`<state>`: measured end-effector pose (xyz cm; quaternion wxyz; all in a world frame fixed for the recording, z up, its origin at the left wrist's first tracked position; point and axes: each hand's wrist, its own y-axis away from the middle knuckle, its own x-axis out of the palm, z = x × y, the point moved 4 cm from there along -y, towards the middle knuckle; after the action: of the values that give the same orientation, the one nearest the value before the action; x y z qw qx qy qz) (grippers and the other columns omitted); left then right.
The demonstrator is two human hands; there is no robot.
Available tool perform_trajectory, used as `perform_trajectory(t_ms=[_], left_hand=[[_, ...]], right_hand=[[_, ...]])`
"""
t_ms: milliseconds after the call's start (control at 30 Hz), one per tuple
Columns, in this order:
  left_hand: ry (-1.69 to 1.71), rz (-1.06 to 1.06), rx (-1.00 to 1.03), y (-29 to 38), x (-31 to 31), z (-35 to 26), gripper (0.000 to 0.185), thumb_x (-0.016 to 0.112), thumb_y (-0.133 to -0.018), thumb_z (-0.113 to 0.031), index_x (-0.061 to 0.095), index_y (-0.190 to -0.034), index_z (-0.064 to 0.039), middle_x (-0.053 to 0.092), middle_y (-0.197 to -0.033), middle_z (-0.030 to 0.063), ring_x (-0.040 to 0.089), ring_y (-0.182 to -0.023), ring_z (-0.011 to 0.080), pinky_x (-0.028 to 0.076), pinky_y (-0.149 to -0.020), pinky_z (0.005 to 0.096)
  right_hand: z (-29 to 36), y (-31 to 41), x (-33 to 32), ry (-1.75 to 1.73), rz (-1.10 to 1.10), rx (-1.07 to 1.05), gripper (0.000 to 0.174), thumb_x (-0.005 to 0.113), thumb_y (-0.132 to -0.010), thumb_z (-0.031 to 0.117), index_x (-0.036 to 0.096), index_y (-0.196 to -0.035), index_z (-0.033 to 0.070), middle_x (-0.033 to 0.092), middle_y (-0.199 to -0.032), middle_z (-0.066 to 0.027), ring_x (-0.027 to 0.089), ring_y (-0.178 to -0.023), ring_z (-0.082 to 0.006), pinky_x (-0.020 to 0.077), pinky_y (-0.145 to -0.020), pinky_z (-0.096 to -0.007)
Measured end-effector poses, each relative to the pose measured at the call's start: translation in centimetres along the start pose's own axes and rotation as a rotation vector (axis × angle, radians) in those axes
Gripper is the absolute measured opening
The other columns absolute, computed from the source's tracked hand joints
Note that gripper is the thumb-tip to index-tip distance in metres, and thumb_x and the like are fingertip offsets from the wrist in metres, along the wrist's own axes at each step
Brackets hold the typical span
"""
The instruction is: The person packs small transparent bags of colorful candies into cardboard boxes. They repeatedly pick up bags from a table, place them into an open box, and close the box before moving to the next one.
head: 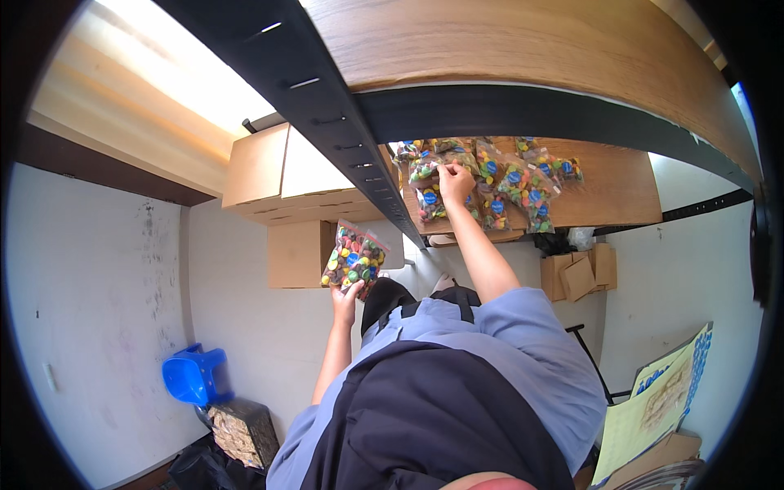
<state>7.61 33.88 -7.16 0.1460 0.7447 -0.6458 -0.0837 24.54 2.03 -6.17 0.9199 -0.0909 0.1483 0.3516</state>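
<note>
Low at the left, my left hand [347, 300] holds clear plastic bags of colourful round sweets [353, 260] by their lower end, away from the shelf. At least two bags overlap there, each with a zip edge. My right hand [456, 182] reaches over the wooden shelf [606, 196] with its fingertips together at the top of a sweets bag [422, 170]. Several more sweets bags [531, 190] with round blue labels lie around it, some overlapping.
A black slotted metal upright [367, 153] stands between my hands, and an upper wooden shelf [520, 43] overhangs the bags. Cardboard boxes [297, 254] are stacked at the left. Smaller cartons [576, 275] lie below the shelf at the right. A blue plastic stool [193, 373] is at the lower left.
</note>
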Motion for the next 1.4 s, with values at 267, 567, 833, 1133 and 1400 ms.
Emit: perform_trajectory(t_ms=[267, 567, 833, 1133, 1400], left_hand=[[-0.106, 0.130, -0.019, -0.7, 1.1, -0.2, 0.060, 0.069, -0.069, -0.009, 0.037, -0.120, -0.004, 0.050, -0.113, 0.0082, 0.052, -0.102, 0.0178, 0.042, -0.087, 0.0321], [-0.560, 0.817, 0.302, -1.1, 6.6, -6.3, 0.061, 0.065, -0.063, -0.002, 0.042, -0.119, -0.001, 0.051, -0.114, 0.0093, 0.050, -0.107, 0.0204, 0.038, -0.093, 0.0304], [-0.648, 1.378, 0.356, -0.4, 13.1, -7.1, 0.059, 0.065, -0.068, -0.004, 0.039, -0.121, 0.000, 0.051, -0.114, 0.0115, 0.052, -0.105, 0.0206, 0.040, -0.091, 0.0330], [-0.511, 1.606, -0.216, 4.6, 18.9, -1.1, 0.050, 0.059, -0.078, -0.001, 0.033, -0.121, -0.003, 0.051, -0.109, 0.0088, 0.052, -0.100, 0.0179, 0.043, -0.086, 0.0317], [-0.385, 1.880, -0.458, 20.7, 23.5, 1.8, 0.046, 0.060, -0.081, -0.003, 0.035, -0.119, -0.004, 0.053, -0.110, 0.0081, 0.053, -0.100, 0.0172, 0.044, -0.086, 0.0302]], right_hand=[[5.1, 0.6, -3.8, -0.100, -0.114, -0.304, 0.013, 0.061, -0.065, 0.007, 0.055, -0.054, 0.001, 0.055, -0.054, -0.0128, 0.058, -0.064, -0.0289, 0.0481, -0.075, -0.0361], [8.1, 4.4, -11.7, -0.252, -0.269, -0.422, 0.011, 0.058, -0.069, -0.004, 0.051, -0.060, -0.003, 0.056, -0.062, -0.0080, 0.055, -0.064, -0.0174, 0.0470, -0.081, -0.0314], [6.9, 13.9, -21.7, -0.262, -0.627, -0.156, 0.006, 0.058, -0.068, -0.003, 0.054, -0.064, -0.002, 0.057, -0.066, -0.0083, 0.057, -0.071, -0.0183, 0.0443, -0.079, -0.0305], [2.7, 36.4, -32.7, -0.067, -1.400, 0.058, 0.006, 0.056, -0.073, -0.001, 0.055, -0.068, -0.003, 0.055, -0.070, -0.0050, 0.053, -0.074, -0.0133, 0.0418, -0.079, -0.0277], [2.0, 57.9, -36.4, 0.249, -2.003, 0.250, 0.009, 0.053, -0.076, -0.004, 0.053, -0.067, -0.002, 0.054, -0.071, -0.0047, 0.052, -0.074, -0.0131, 0.0432, -0.068, -0.0264]])
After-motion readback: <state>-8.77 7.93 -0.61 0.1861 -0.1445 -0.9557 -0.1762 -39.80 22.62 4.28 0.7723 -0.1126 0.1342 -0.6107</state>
